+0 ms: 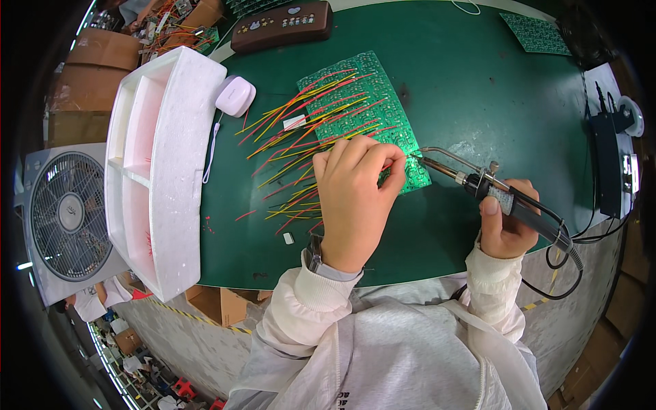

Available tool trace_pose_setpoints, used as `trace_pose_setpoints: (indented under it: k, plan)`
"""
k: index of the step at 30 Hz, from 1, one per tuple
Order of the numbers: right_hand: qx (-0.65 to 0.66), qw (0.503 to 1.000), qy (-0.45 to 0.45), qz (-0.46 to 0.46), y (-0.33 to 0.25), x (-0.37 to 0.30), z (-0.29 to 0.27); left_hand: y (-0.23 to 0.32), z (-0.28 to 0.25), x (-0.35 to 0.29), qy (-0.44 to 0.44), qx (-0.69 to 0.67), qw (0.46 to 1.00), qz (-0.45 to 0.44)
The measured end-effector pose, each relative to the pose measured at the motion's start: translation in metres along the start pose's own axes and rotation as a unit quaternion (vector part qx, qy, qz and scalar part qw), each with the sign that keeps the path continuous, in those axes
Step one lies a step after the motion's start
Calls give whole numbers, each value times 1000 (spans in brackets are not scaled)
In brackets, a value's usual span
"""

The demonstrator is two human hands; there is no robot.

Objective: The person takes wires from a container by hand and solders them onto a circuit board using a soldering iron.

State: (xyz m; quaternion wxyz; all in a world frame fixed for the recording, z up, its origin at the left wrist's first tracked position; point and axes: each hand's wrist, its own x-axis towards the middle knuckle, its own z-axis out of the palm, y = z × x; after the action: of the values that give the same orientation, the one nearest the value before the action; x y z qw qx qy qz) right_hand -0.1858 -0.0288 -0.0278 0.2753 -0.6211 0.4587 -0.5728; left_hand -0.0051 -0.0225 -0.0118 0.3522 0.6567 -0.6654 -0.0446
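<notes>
My right hand [507, 222] is wrapped round the handle of a soldering iron [506, 198], which has a thin curved metal tube fixed alongside its shaft. The iron's tip points left and meets the right edge of a green circuit board panel [369, 75]. Just left of that tip, the thumb and forefinger of my left hand [359, 198] are pinched together over the board; what they grip is too small to make out. Many red, yellow and black wires [294, 147] run from the board out to its left. Part of the board and wires lies hidden beneath my left hand.
Left of the wires stand a white foam tray [181, 178] with compartments and a small white case [236, 96] with a strap. A brown pencil case [281, 27] lies at the back. To the right is a black soldering station [608, 157] with cables; a fan [68, 212] stands far left.
</notes>
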Motion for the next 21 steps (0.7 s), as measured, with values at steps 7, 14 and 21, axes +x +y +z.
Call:
trace_pose_setpoints:
  k: [7, 14, 21]
  plan:
    - [5, 1000, -3, -4, -2, 1, 1, 2, -3, 2, -16, 9, 1000, -9]
    - [-2, 999, -10, -37, -5, 4, 2, 8, -7, 8, -28, 27, 999, -17]
    - [-15, 997, -23, -72, -8, 5, 3, 11, -7, 8, -26, 41, 999, -20]
